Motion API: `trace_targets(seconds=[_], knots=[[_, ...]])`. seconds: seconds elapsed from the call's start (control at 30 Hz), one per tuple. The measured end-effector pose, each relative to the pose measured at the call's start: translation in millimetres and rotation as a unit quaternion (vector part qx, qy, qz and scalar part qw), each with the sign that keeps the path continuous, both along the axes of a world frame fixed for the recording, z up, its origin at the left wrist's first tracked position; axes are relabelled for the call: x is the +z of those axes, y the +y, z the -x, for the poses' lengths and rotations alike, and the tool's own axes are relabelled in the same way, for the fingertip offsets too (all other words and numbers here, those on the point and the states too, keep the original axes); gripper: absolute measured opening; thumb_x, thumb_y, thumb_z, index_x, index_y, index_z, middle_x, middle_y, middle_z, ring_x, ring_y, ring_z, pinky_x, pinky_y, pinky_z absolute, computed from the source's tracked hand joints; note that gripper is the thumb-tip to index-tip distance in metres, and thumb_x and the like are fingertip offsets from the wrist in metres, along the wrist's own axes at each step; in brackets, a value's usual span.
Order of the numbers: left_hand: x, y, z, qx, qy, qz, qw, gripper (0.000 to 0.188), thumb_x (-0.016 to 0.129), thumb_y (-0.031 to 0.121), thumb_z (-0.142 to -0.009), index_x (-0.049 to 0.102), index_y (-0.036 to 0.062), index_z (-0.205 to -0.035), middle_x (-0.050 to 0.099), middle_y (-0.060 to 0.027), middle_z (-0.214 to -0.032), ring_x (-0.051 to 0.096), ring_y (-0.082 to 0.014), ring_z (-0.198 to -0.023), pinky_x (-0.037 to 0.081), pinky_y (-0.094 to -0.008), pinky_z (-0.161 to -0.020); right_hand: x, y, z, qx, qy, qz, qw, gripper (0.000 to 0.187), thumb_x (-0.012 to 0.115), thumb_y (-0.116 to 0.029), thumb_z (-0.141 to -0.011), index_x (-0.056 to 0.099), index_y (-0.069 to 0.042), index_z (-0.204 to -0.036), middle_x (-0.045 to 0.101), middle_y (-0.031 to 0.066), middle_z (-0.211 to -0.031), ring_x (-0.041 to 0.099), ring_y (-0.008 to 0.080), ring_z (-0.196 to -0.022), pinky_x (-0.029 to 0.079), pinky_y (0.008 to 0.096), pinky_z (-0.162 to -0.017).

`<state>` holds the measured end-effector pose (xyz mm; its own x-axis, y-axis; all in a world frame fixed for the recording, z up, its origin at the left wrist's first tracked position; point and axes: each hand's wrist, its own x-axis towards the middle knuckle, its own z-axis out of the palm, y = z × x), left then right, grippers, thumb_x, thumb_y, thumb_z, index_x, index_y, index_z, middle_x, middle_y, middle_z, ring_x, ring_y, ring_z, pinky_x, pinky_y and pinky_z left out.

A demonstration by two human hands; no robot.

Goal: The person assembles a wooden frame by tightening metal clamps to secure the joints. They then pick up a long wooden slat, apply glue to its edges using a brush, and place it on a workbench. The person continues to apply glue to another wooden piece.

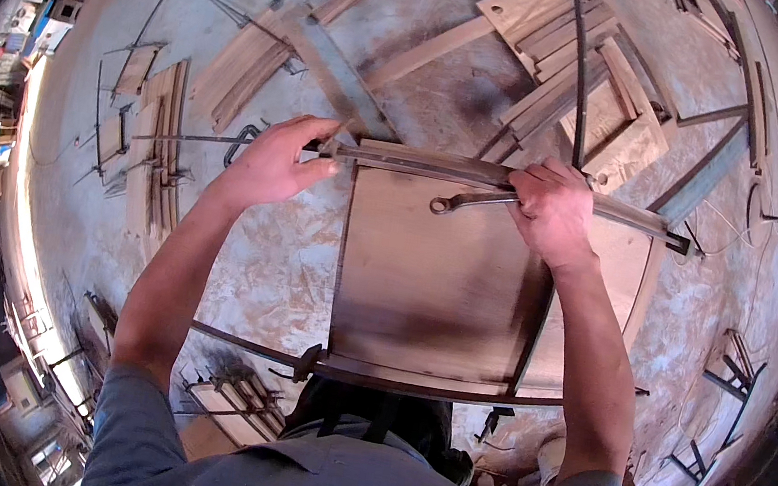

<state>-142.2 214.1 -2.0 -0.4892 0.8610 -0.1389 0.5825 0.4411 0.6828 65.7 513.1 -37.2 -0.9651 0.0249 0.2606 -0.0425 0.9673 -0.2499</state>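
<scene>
A wide wooden panel (433,278) lies in front of me, with a long bar clamp (419,163) along its far edge. At the panel's far left corner, my left hand (276,164) has its thumb and fingers on either side of the clamp's end jaw (328,148). My right hand (552,210) is closed around a metal wrench (478,199) above the far edge, right of the middle. The wrench's ring end points left, over the panel; the other end is hidden in my hand. A second bar clamp (439,388) runs along the near edge, by my body.
A dark upright bar (579,71) passes beyond my right hand. Stacks of boards (546,97) lie at the far right, more boards (245,67) at the far left. Loose clamps (730,376) rest on the floor at right, and a clamped wood assembly (240,405) is at lower left.
</scene>
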Motion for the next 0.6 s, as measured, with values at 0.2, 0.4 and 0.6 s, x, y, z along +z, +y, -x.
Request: trace_targets(seconds=[0.2, 0.4, 0.6], knots=[[14, 13, -6, 0.033, -0.012, 0.052, 0.998, 0.038, 0.059, 0.011, -0.084, 0.057, 0.0018, -0.121, 0.061, -0.0190, -0.113, 0.057, -0.0382, -0.106, 0.047, -0.0409, -0.088, 0, -1, 3, -0.001, 0.015, 0.012, 1.000, 0.014, 0.072, -0.017, -0.063, 0.062, -0.013, -0.072, 0.058, -0.0003, -0.071, 0.058, 0.0206, -0.077, 0.049, 0.0350, -0.067], [9, 16, -11, -0.027, 0.061, 0.043, 0.997, 0.035, 0.051, -0.007, -0.081, 0.059, -0.0002, -0.114, 0.061, -0.0155, -0.109, 0.060, -0.0339, -0.103, 0.048, -0.0368, -0.087, -1, 0, 2, -0.007, 0.005, 0.009, 1.000, 0.013, 0.072, -0.017, -0.064, 0.060, -0.013, -0.069, 0.058, 0.0002, -0.069, 0.058, 0.0209, -0.076, 0.049, 0.0352, -0.066], [13, 17, -12, -0.095, 0.097, 0.051, 0.989, 0.040, 0.051, -0.012, -0.074, 0.063, 0.0046, -0.109, 0.061, -0.0152, -0.110, 0.060, -0.0337, -0.103, 0.049, -0.0365, -0.087, 1, 0, 3, -0.007, 0.000, 0.007, 1.000, 0.015, 0.072, -0.018, -0.063, 0.059, -0.013, -0.067, 0.058, 0.0003, -0.069, 0.058, 0.0213, -0.076, 0.049, 0.0355, -0.067]])
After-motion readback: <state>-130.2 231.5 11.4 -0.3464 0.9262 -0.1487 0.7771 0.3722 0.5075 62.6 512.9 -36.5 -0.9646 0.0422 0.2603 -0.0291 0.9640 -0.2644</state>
